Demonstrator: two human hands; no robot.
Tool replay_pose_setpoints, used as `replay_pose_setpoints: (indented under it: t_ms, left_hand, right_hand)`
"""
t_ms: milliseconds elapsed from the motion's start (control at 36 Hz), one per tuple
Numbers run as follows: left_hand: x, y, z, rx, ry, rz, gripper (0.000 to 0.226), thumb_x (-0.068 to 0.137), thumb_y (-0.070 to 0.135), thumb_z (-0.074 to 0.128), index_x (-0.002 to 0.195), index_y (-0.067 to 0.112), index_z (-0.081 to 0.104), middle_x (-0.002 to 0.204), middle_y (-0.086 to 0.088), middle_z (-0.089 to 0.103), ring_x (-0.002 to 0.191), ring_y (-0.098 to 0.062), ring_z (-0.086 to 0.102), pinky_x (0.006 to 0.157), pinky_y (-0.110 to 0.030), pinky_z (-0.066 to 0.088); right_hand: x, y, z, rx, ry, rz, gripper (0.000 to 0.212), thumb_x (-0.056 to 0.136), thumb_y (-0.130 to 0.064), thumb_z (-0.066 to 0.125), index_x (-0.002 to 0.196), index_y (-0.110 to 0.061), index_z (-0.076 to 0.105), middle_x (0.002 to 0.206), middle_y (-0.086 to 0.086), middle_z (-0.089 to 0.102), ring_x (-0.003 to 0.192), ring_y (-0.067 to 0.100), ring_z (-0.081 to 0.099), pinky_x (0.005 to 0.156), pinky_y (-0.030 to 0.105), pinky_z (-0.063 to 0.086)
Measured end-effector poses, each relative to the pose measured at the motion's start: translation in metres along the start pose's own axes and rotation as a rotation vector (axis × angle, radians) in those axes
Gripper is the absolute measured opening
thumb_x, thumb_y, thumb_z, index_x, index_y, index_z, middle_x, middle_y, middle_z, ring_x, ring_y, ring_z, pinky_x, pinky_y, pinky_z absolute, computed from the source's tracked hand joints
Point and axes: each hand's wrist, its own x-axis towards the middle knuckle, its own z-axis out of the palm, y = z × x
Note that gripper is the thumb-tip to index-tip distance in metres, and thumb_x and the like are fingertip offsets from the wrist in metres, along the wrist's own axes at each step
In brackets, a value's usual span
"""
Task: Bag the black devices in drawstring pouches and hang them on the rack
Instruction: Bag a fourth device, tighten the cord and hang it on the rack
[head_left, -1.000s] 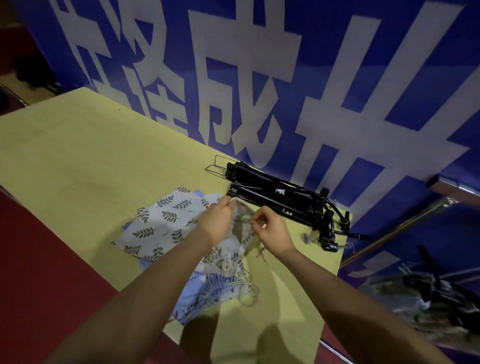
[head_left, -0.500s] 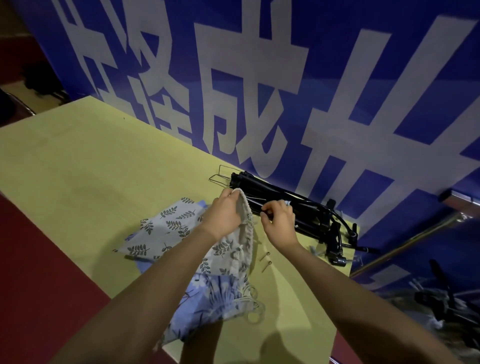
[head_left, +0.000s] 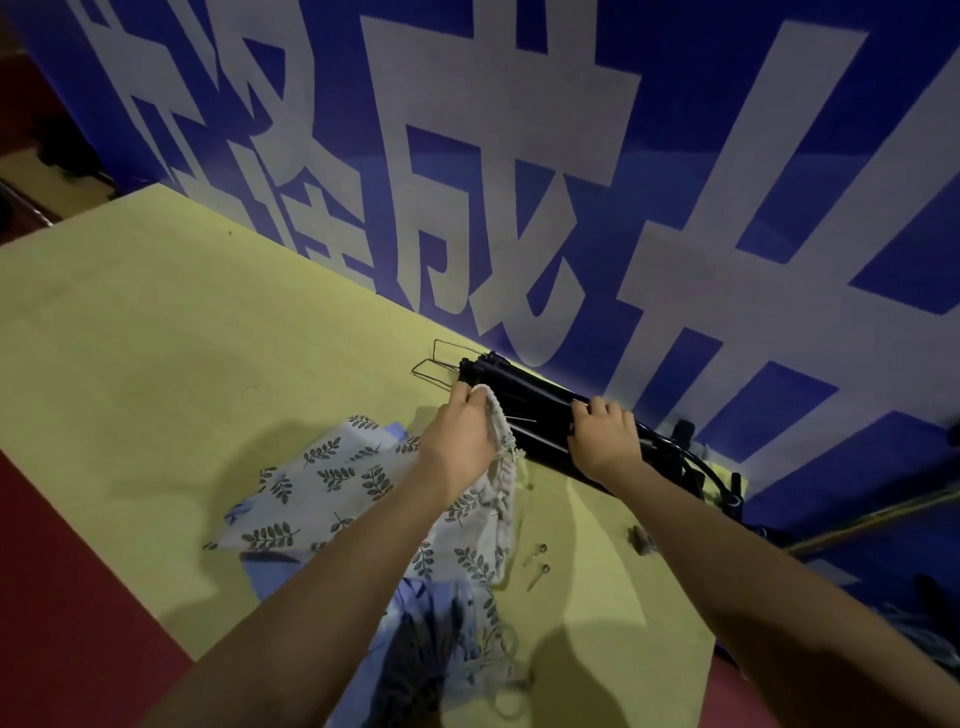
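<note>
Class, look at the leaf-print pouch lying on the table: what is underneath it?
A blue patterned cloth shows from under the leaf-print pouch, its edges poking out at the near side. How far it runs beneath, or whether anything else lies there, is covered by the pouch and the left forearm.

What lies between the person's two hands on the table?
In the head view, the black devices span the gap: the left hand holds the leaf-print pouch mouth at their end, and the right hand grips them farther along.

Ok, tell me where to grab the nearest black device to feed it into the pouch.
Grip the black device mid-shaft, from above, as the right hand does. It lies long and flat, its left end toward the leaf-print pouch mouth the left hand holds open.
</note>
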Motion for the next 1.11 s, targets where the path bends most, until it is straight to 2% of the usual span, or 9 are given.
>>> replay_pose_setpoints:
  t_ms: [139, 306, 444, 611, 694, 750, 917, 1000, 1111]
  left_hand:
    - [0.005, -0.004, 0.009, 0.003, -0.020, -0.009, 0.044, 0.092, 0.010, 0.046, 0.135, 0.009, 0.039, 0.132, -0.009, 0.037, 0.109, -0.028, 0.050, 0.077, -0.032, 0.041]
    - [0.012, -0.003, 0.011, -0.005, -0.041, 0.003, 0.048, 0.091, 0.008, 0.047, 0.138, 0.007, 0.037, 0.130, -0.010, 0.038, 0.107, -0.027, 0.050, 0.081, -0.035, 0.045]
    - [0.006, -0.006, 0.013, -0.013, -0.070, 0.031, 0.055, 0.089, 0.005, 0.050, 0.141, 0.007, 0.034, 0.133, -0.008, 0.038, 0.108, -0.024, 0.050, 0.083, -0.031, 0.045]
    - [-0.012, -0.009, 0.008, -0.040, -0.086, 0.037, 0.062, 0.090, -0.001, 0.050, 0.146, 0.008, 0.025, 0.142, -0.006, 0.030, 0.115, -0.023, 0.048, 0.086, -0.025, 0.041]
    - [-0.021, -0.011, 0.003, -0.067, -0.073, 0.026, 0.064, 0.088, -0.007, 0.046, 0.146, 0.007, 0.025, 0.144, -0.009, 0.030, 0.115, -0.027, 0.048, 0.093, -0.030, 0.043]
    - [-0.026, -0.012, 0.000, -0.087, -0.064, 0.025, 0.066, 0.087, -0.009, 0.045, 0.147, 0.007, 0.024, 0.145, -0.010, 0.028, 0.113, -0.030, 0.050, 0.089, -0.029, 0.044]
    - [-0.042, -0.012, -0.013, -0.152, -0.050, 0.060, 0.066, 0.087, -0.010, 0.047, 0.147, 0.004, 0.023, 0.146, -0.012, 0.028, 0.114, -0.034, 0.051, 0.092, -0.044, 0.044]
    - [-0.046, -0.011, -0.015, -0.164, -0.032, 0.022, 0.065, 0.088, -0.011, 0.043, 0.148, 0.005, 0.024, 0.149, -0.009, 0.025, 0.120, -0.034, 0.048, 0.094, -0.045, 0.044]
    - [-0.055, -0.011, -0.019, -0.195, -0.034, 0.032, 0.069, 0.087, -0.013, 0.042, 0.149, 0.006, 0.018, 0.150, -0.008, 0.020, 0.125, -0.030, 0.044, 0.099, -0.040, 0.043]
  right_hand:
    - [0.013, -0.004, 0.004, -0.132, 0.023, -0.028, 0.047, 0.092, -0.013, 0.054, 0.135, -0.009, 0.037, 0.132, 0.015, 0.044, 0.122, 0.032, 0.042, 0.101, 0.038, 0.035]
    - [0.018, -0.008, 0.002, -0.134, 0.033, -0.029, 0.043, 0.086, -0.002, 0.057, 0.125, -0.005, 0.040, 0.125, 0.015, 0.050, 0.115, 0.032, 0.050, 0.095, 0.036, 0.039]
    - [0.006, -0.006, -0.008, -0.097, 0.095, -0.056, 0.032, 0.090, -0.014, 0.054, 0.118, -0.006, 0.041, 0.115, 0.012, 0.056, 0.102, 0.030, 0.057, 0.077, 0.032, 0.037]
    - [-0.022, -0.009, -0.030, 0.045, 0.131, -0.007, 0.043, 0.085, -0.023, 0.063, 0.115, -0.009, 0.036, 0.110, 0.010, 0.053, 0.086, 0.030, 0.059, 0.059, 0.033, 0.034]
    - [-0.036, -0.009, -0.038, 0.073, 0.149, 0.001, 0.050, 0.083, -0.022, 0.062, 0.122, -0.011, 0.032, 0.113, 0.009, 0.051, 0.086, 0.031, 0.058, 0.059, 0.033, 0.035]
    - [-0.046, -0.007, -0.043, 0.079, 0.164, -0.002, 0.054, 0.084, -0.023, 0.059, 0.128, -0.013, 0.029, 0.115, 0.010, 0.049, 0.086, 0.033, 0.058, 0.061, 0.034, 0.037]
    - [-0.078, -0.003, -0.065, 0.163, 0.262, 0.024, 0.042, 0.086, -0.025, 0.055, 0.122, -0.013, 0.037, 0.108, 0.010, 0.053, 0.082, 0.031, 0.057, 0.062, 0.033, 0.037]
    - [-0.091, -0.001, -0.074, 0.192, 0.321, 0.025, 0.037, 0.085, -0.022, 0.054, 0.117, -0.013, 0.038, 0.099, 0.009, 0.059, 0.077, 0.030, 0.057, 0.059, 0.031, 0.035]
    - [-0.116, 0.002, -0.080, 0.255, 0.365, 0.040, 0.037, 0.085, -0.023, 0.055, 0.118, -0.017, 0.040, 0.097, 0.006, 0.062, 0.082, 0.029, 0.060, 0.060, 0.032, 0.039]
